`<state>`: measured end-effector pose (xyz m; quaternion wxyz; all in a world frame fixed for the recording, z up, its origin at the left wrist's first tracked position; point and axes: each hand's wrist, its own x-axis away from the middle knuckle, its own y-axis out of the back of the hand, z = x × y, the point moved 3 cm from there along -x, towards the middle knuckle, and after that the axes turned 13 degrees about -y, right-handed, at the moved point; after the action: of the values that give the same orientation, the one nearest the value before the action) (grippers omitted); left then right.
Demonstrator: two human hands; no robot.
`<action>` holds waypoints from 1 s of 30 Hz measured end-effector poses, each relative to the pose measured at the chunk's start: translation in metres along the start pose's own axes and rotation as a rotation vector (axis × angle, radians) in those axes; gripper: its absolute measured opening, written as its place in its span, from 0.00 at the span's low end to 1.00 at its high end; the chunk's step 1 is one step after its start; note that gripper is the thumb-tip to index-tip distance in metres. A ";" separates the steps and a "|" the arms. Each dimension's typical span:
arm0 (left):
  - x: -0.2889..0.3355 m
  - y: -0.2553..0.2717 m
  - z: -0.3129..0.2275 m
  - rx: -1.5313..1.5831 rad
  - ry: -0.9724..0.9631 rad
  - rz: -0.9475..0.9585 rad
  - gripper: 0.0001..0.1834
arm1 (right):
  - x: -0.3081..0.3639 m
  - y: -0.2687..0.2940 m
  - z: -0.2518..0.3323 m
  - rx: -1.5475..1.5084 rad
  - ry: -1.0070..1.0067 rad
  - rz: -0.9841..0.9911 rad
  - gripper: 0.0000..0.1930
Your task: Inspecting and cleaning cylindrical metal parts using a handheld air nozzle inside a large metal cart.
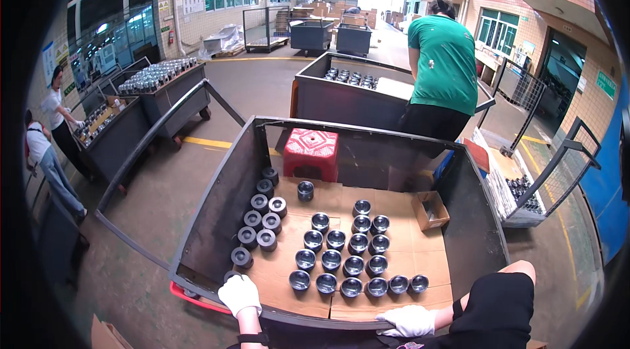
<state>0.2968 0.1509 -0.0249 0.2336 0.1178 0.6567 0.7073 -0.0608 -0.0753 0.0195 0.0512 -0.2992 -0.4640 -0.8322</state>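
My white-gloved left hand (239, 294) is at the near left corner of a dark metal cart (387, 135), closed around a dark piston (231, 275), most of which the glove hides. Just beyond it, several grey-topped pistons (247, 237) stand in a cluster along the left wall. Shiny dark pistons (331, 260) with hollowed tops stand in rough rows in the middle, on cardboard (420, 263) lining the cart. My right hand (408, 320), also gloved, lies on the near rim with fingers stretched out, holding nothing.
A small cardboard box (430, 211) sits in the cart's right side. Beyond the far wall are a red-and-white stool (312, 150) and a person in green (443, 60) at another parts cart (321, 103). More loaded carts and two people stand left; a mesh-sided trolley (525, 178) stands right.
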 end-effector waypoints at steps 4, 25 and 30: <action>0.000 0.010 -0.001 -0.012 -0.042 0.024 0.18 | 0.001 0.002 0.006 -0.031 -0.011 -0.003 0.31; -0.002 0.023 -0.001 0.085 -0.098 0.010 0.16 | -0.009 0.025 0.021 -0.007 -0.056 0.029 0.32; -0.001 0.009 0.005 0.122 0.000 -0.124 0.07 | -0.042 0.119 0.086 -0.925 -0.312 0.366 0.32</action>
<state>0.2983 0.1544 -0.0152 0.2692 0.0909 0.7046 0.6503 0.0551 -0.0814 0.1185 -0.0115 -0.4873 0.0099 -0.8731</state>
